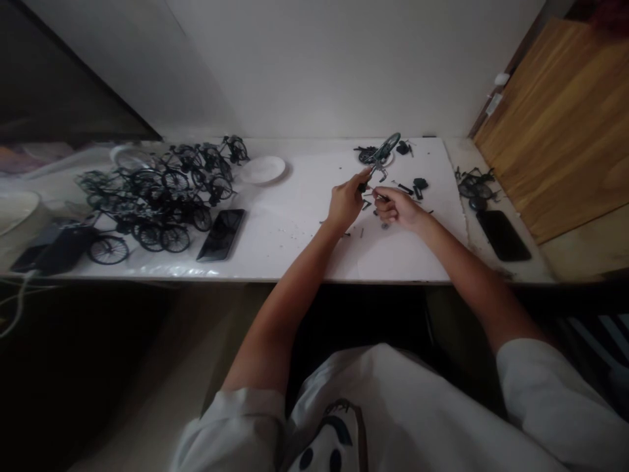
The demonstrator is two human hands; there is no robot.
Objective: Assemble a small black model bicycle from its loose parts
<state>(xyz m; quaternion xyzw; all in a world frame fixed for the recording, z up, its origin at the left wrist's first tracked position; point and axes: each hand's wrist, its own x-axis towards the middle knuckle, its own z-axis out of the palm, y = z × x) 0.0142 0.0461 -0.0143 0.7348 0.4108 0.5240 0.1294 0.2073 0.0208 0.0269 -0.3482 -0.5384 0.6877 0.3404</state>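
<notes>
My left hand (346,202) is closed on a partly built miniature bicycle (379,169), whose wheel (391,144) points up and away from me. My right hand (397,207) pinches a thin screwdriver-like tool (377,193), its tip meeting the bicycle's lower end beside my left fingertips. What exactly the tip touches is too small to make out. Around both hands lie small dark bicycle parts (405,188) and a black clump of parts (420,183). Behind the held bicycle, more wheels and dark parts (366,155) rest on a small white dish (389,160).
Many miniature bicycles (167,190) crowd the table's left, near a white plate (264,170) and a phone (222,234). Another dark phone (502,235) and a miniature bicycle (476,185) lie at right beside a wooden board (580,124). Tiny bits (282,237) dot the white tabletop (304,187).
</notes>
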